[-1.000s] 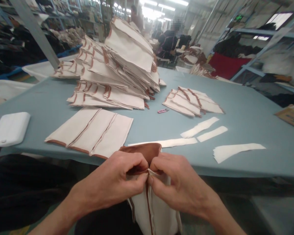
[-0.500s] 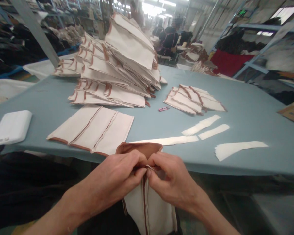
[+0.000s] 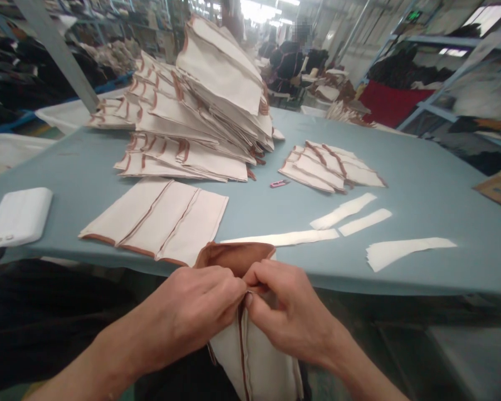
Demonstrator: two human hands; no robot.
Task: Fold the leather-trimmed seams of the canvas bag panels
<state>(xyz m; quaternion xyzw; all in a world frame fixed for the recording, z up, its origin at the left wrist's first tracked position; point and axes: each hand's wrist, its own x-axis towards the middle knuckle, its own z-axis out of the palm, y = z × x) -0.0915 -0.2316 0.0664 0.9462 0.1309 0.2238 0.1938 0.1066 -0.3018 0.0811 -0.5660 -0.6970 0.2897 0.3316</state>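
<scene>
A cream fabric piece with a brown lining (image 3: 267, 345) hangs over the front edge of the table, its brown inner side facing up at the top. My left hand (image 3: 204, 306) is closed on its upper edge, beside the dark centre seam. Touching it from the right, my right hand (image 3: 281, 306) pinches the same edge between thumb and fingers. Just behind my left hand lies a flat cream panel with brown trim (image 3: 162, 217). Pale strips (image 3: 344, 211) rest to the right, beyond my right hand.
A tall stack of cream panels (image 3: 200, 111) stands at the back left of the blue table (image 3: 421, 195). Small pink snips (image 3: 279, 183) lie near a smaller pile (image 3: 329, 167). A white box-like object (image 3: 19, 217) sits at the left edge. A person (image 3: 290, 58) is far behind.
My left hand has turned so its fingers fold over the edge, and the pinched spot has shifted slightly left and down. The right hand stays on the edge.
</scene>
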